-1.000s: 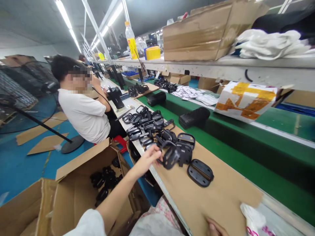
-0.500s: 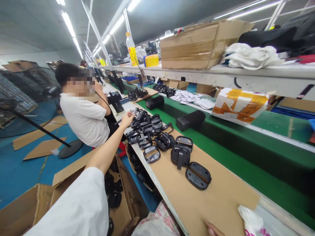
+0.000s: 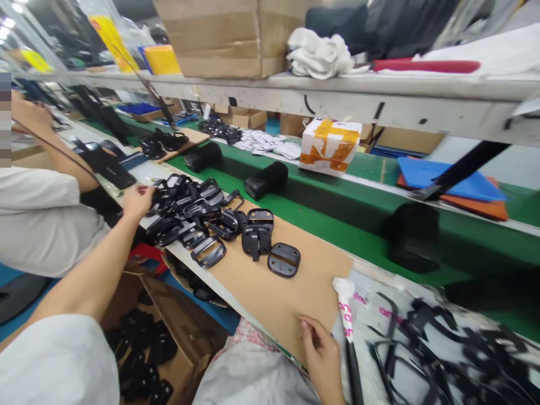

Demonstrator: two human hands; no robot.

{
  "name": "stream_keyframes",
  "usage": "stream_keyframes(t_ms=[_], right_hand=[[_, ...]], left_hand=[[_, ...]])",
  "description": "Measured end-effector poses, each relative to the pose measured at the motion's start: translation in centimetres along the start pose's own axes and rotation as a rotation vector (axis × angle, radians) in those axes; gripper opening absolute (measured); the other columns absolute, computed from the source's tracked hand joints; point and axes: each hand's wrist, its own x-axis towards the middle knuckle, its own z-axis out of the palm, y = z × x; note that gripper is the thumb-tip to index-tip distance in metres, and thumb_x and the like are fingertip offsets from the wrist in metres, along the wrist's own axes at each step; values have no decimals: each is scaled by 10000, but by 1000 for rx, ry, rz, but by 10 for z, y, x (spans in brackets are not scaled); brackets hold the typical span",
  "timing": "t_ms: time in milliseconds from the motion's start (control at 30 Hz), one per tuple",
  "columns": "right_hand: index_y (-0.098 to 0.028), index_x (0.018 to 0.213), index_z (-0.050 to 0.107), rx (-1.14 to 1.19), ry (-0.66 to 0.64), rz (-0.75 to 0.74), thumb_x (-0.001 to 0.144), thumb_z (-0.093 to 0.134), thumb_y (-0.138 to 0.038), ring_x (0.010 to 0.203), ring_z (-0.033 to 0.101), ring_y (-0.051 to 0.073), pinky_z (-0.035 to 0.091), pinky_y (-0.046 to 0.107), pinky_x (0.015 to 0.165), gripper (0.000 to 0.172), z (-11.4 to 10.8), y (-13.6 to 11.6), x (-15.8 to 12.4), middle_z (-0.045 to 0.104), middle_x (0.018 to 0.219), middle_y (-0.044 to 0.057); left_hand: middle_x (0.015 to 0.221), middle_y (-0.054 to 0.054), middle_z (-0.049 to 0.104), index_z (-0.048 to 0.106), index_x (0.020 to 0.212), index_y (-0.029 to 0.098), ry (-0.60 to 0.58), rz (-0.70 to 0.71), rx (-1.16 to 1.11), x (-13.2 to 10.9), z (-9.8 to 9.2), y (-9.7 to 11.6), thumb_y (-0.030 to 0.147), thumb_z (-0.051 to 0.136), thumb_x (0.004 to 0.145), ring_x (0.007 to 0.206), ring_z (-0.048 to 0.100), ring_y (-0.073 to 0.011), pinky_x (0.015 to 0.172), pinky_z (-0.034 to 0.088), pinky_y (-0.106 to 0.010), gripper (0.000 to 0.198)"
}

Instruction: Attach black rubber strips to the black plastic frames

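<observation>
My left hand [image 3: 137, 201] reaches to the far left end of a pile of black plastic buckle-like parts [image 3: 201, 209]. Its fingers are closed at the pile's edge; what they grip, if anything, is hidden. Nearer to me, a black slotted oval plate [image 3: 284, 260] lies flat beside another part with an upright strap [image 3: 256, 241]. Low over the brown cardboard sheet [image 3: 253, 292] is my right hand [image 3: 321, 351], thumb and forefinger drawn together with nothing visible in them. A black rod with a white plastic-wrapped head [image 3: 346, 304] lies just right of that hand.
Black straps [image 3: 439, 349] lie tangled at right. A green conveyor belt [image 3: 304, 216] carries black cylindrical pieces [image 3: 266, 180]. Above it runs a shelf [image 3: 236, 93] with a carton. An open cardboard box [image 3: 177, 320] of black parts stands below left; a co-worker [image 3: 37, 208] sits beyond.
The view has swung right and down, bringing the straps and more of my right hand into sight. My left hand stays at the pile's far end.
</observation>
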Motion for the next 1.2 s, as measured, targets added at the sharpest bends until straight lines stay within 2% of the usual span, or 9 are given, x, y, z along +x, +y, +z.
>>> stream_keyframes(t_ms=[133, 267, 400, 533, 700, 833, 967, 1067, 1200], right_hand=[[-204, 1005, 831, 7, 2, -17, 1032, 576, -453, 689, 733, 201, 587, 268, 659, 357, 2, -9, -1, 821, 876, 86], [-202, 996, 825, 12, 2, -21, 1028, 577, -395, 661, 697, 186, 552, 268, 648, 316, 2, -16, 1, 810, 850, 75], [-182, 995, 818, 35, -17, -1, 1012, 568, -353, 677, 688, 184, 529, 272, 646, 304, 2, -22, 4, 805, 853, 81], [-192, 1007, 826, 42, -62, 44, 1002, 590, -330, 689, 696, 176, 532, 261, 646, 274, -4, -33, 5, 804, 824, 57], [-221, 1118, 817, 102, -201, 86, 1035, 598, -368, 881, 766, 194, 588, 283, 779, 276, -46, -59, 0, 827, 962, 51], [-224, 1095, 811, -37, -64, 40, 1026, 608, -339, 890, 757, 202, 589, 315, 851, 243, -102, -69, 0, 820, 973, 48], [-215, 1057, 803, -357, 178, -46, 1003, 618, -297, 825, 693, 215, 557, 343, 823, 209, -144, -56, 11, 778, 946, 60], [-198, 1006, 809, -649, 196, -39, 958, 646, -243, 863, 645, 262, 515, 407, 876, 176, -150, -41, 24, 698, 859, 79], [-196, 866, 789, -748, 179, -14, 884, 678, -171, 903, 608, 305, 462, 437, 853, 116, -138, -30, 37, 666, 870, 115]], left_hand=[[1027, -69, 659, 514, 874, 205, 140, -134, -15, -12, -1, 13, 181, 561, 836, 1026, 587, -218, 1116, 483, -481, 65], [1184, -81, 686, 659, 1068, 157, 154, 96, -180, -59, 1, 45, 229, 574, 875, 897, 613, -175, 993, 532, -364, 223], [986, -53, 759, 732, 1035, 171, -301, 555, -309, -146, 12, 99, 409, 591, 977, 877, 683, -202, 880, 546, -334, 283], [1181, -95, 769, 739, 1164, 219, -725, 1020, -355, -225, 43, 151, 434, 551, 1014, 1126, 701, -270, 1028, 542, -397, 323], [1353, -144, 715, 702, 1308, 237, -806, 1316, -239, -261, 85, 184, 308, 555, 979, 1268, 654, -353, 1105, 485, -515, 366], [1137, -135, 785, 743, 1247, 255, -892, 1262, -99, -258, 94, 193, 320, 585, 952, 1047, 743, -353, 940, 567, -463, 342], [1213, -107, 788, 756, 1246, 260, -916, 1079, -285, -264, 83, 200, 448, 576, 971, 1078, 750, -356, 960, 583, -456, 378], [1115, -94, 809, 750, 1258, 224, -1032, 751, -547, -282, 73, 204, 541, 661, 923, 977, 776, -326, 923, 619, -444, 471], [994, -120, 814, 760, 1201, 175, -1338, 331, -882, -324, 69, 201, 617, 763, 840, 902, 788, -316, 820, 658, -432, 571]])
